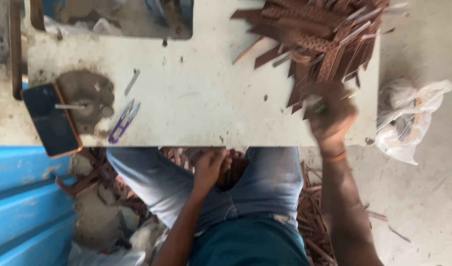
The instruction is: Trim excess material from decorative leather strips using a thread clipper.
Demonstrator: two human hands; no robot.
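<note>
Brown strips are lying heaped at the upper right of the white table. The right hand is blurring at the heap's lower edge, seemingly closing on a strip or two, though I cannot tell for sure. The left hand is resting curled in the lap. Loose strips are likely sliding off the near edge if tugged. Thread snips and a phone are sitting at left, well apart.
</note>
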